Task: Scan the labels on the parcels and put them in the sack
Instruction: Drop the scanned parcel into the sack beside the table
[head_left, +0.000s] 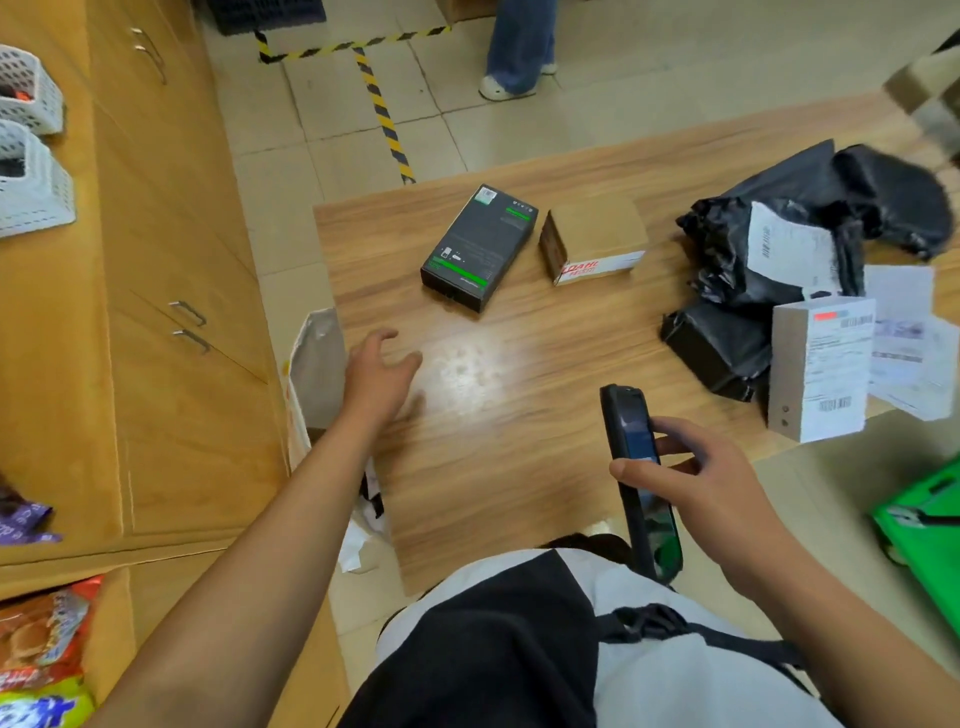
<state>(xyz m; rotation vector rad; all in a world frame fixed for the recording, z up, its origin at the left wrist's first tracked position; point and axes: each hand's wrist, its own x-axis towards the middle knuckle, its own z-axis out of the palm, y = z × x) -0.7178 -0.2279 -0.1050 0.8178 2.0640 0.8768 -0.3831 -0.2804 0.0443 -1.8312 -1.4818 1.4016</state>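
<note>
On the wooden table (519, 415) lie a black box with green print (478, 249) and a small cardboard box (595, 241) beside it. Black plastic parcels with white labels (800, 228) are piled at the right, with a white labelled box (821, 369) in front of them. The white sack (317, 364) hangs off the table's left edge. My left hand (379, 371) hovers empty over the table's left side, fingers spread, short of the black box. My right hand (701, 488) holds a black handheld scanner (639, 478) near the front edge.
Wooden cabinets (171, 312) run along the left with white baskets (31, 176) on top. Snack bags (41, 654) lie at lower left. A green bag (924, 525) sits on the floor at the right. A person's legs (519, 47) stand beyond the table by striped floor tape.
</note>
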